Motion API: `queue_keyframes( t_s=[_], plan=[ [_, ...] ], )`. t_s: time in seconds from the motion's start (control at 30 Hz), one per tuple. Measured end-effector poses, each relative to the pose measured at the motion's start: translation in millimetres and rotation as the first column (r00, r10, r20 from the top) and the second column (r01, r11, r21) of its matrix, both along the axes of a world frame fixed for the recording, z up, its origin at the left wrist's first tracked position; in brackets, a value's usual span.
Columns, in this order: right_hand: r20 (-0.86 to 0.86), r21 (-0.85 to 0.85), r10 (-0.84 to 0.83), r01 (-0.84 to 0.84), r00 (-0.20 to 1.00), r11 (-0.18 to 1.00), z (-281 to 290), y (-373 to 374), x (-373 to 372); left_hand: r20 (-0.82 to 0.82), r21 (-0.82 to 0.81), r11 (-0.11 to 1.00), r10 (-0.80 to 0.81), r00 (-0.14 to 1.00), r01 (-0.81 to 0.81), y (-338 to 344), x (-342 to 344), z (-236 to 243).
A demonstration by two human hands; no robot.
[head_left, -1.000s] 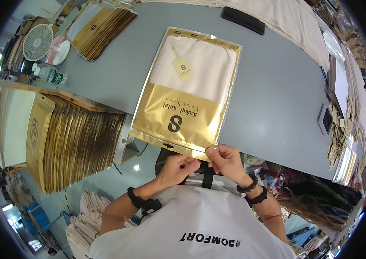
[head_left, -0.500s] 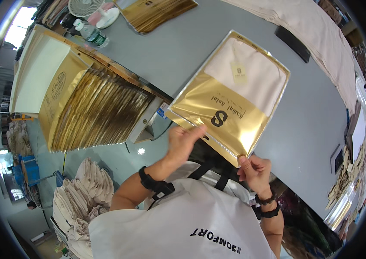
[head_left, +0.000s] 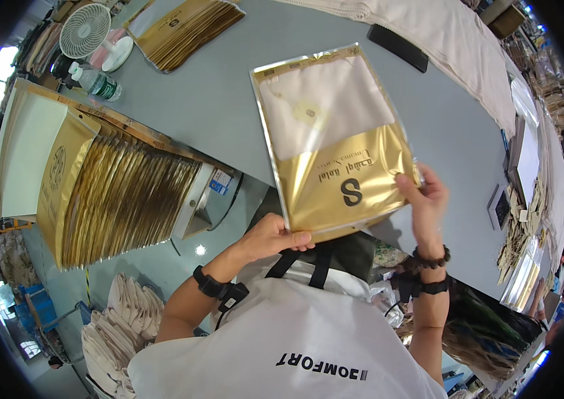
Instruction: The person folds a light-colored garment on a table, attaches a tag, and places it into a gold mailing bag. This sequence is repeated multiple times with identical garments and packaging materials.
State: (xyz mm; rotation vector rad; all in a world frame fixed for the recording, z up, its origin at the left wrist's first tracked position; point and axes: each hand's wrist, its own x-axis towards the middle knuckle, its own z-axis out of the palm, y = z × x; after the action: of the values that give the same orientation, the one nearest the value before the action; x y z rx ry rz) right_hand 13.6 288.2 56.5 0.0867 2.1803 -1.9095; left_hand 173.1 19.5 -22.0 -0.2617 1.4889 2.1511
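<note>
A gold pouch (head_left: 318, 193) with a clear window is held over the table's front edge. Pale pink fabric (head_left: 332, 120) and a cream tag (head_left: 306, 112) show through the window. My left hand (head_left: 272, 236) is closed on the pouch's bottom left corner, thumb along the lower edge. My right hand (head_left: 423, 199) is closed on its right side, thumb on the front, slightly blurred.
Left: upright stack of gold pouches (head_left: 115, 196), bottle (head_left: 102, 85), white fan (head_left: 82, 33), flat pouch pile (head_left: 185, 30). On the grey table (head_left: 209, 113): black rectangular object (head_left: 398, 46), pale cloth (head_left: 454, 46), dark square object (head_left: 498, 203), tag bundles (head_left: 518, 233). Folded cloth (head_left: 122, 319) lies below.
My right hand has moved from the pouch's bottom corner up its right side. My left hand now grips the bottom left corner. The pouch has turned anticlockwise and its right side has risen.
</note>
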Motion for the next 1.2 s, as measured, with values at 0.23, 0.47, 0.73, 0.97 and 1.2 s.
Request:
queue_keyframes(
  t_s=[0.23, 0.47, 0.73, 0.97, 1.2],
  plan=[
    [-0.582, 0.465, 0.724, -0.579, 0.370, 0.670, 124.9, 21.8, -10.7, -0.088, -0.245, 0.938, 0.229, 0.970, -0.243, -21.6, 12.4, -25.6],
    [-0.184, 0.839, 0.821, -0.350, 0.540, 0.418, 2.7, -27.4, -5.5, -0.082, -0.032, 0.892, 0.447, 0.891, -0.450, -25.7, 16.3, -46.0],
    [-0.430, 0.639, 0.714, -0.372, 0.553, 0.673, -9.9, -13.7, 17.8, -0.216, -0.349, 0.807, 0.425, 0.879, -0.476, -23.5, 8.0, 3.5],
    [-0.413, 0.620, 0.626, -0.300, 0.661, 0.725, -4.0, 5.0, 17.0, -0.686, -0.135, -0.040, 0.725, 0.064, -0.990, -117.9, 35.9, 53.0],
    [-0.379, 0.613, 0.674, -0.373, 0.635, 0.696, -16.4, 5.8, 21.3, -0.600, -0.002, -0.418, 0.727, -0.333, -0.909, -246.6, 89.4, 104.3]
  ],
)
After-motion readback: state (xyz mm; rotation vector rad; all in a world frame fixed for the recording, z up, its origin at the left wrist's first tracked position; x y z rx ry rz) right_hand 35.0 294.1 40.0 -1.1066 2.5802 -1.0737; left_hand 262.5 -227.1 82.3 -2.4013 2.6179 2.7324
